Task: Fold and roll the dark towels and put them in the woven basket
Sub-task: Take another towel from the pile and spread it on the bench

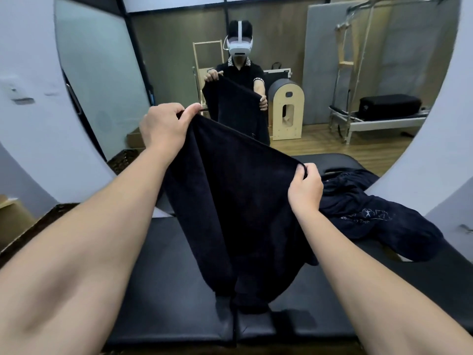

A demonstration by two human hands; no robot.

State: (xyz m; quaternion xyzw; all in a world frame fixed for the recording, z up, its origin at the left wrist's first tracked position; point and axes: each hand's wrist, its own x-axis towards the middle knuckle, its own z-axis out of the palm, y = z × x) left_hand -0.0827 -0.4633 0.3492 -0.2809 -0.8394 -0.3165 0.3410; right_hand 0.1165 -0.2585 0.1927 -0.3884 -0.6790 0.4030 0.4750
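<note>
While the left hand point(163, 129) and right hand point(304, 185) pinch its top corners (fingers curled on the hem), the dark terry towel point(235, 201) hangs above the black padded desk point(163, 290).

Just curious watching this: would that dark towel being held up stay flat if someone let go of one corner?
Probably not. The dark towel sags between the left hand and right hand and hangs in folds, so it looks floppy. Its thick pile suggests it is unlikely to slip from the grip.
</note>
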